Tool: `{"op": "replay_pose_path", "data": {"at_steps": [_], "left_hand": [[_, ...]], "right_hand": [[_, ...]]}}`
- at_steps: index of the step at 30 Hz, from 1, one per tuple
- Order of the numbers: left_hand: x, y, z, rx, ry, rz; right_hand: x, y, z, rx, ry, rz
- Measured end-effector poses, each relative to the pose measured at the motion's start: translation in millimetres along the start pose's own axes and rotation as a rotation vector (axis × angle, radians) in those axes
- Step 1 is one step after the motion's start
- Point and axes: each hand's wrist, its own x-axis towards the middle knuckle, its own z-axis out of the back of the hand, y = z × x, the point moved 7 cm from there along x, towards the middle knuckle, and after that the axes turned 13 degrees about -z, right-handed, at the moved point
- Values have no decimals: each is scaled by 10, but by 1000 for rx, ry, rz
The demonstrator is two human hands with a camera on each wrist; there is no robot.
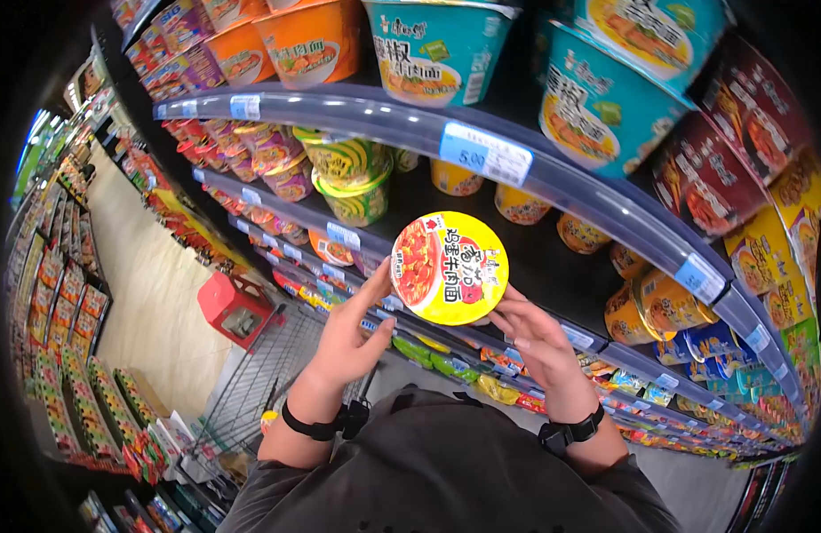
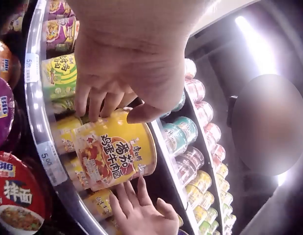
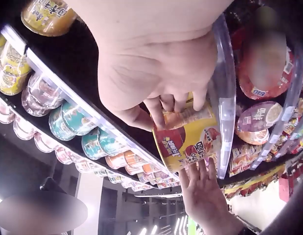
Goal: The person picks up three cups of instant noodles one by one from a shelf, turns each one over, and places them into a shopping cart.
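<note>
A yellow instant noodle cup (image 1: 450, 266) is held up in front of the shelf, its round printed lid facing the head camera. My left hand (image 1: 344, 342) holds the cup's left side with its fingertips, the thumb standing apart below. On the opposite side, my right hand (image 1: 546, 346) has its fingertips at the lower right edge. In the left wrist view, the left fingers and thumb bend over one side of the cup (image 2: 117, 152). The right wrist view shows the right fingers and thumb bent over the cup's side (image 3: 188, 139).
Noodle shelves curve around the front, with a price rail (image 1: 486, 155) above the cup. Teal noodle tubs (image 1: 437, 53) stand on the upper shelf, and yellow cups (image 1: 522, 204) sit behind the held one. A shopping cart (image 1: 259, 373) and red stand (image 1: 235, 309) are at left.
</note>
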Motion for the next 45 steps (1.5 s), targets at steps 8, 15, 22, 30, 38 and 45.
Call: {"op": "replay_pose_path", "data": {"at_steps": [8,15,22,30,38,45], "left_hand": [[-1159,-676,-543,143,-33,164],[-2137,-1326,-1030,223,-46,383],[-2478,-1701,-1391,222,24,452],[-2458,-1807,-1634,235,90,385],[-2835,-2035,-1410,263,55,413],[-3648,-2332,-826,317,-141,528]], "right_hand": [[-931,-496,5,34,179,-170],[-1672,-1012,-67,125,296,-373],[-2228,-1254,-25,195,327,-473],[-2656,-1247,112,203,300,-491],[-2665,-1366,-301,171,332,-564],[-2424,-1759,-1163,115,543,-678]]}}
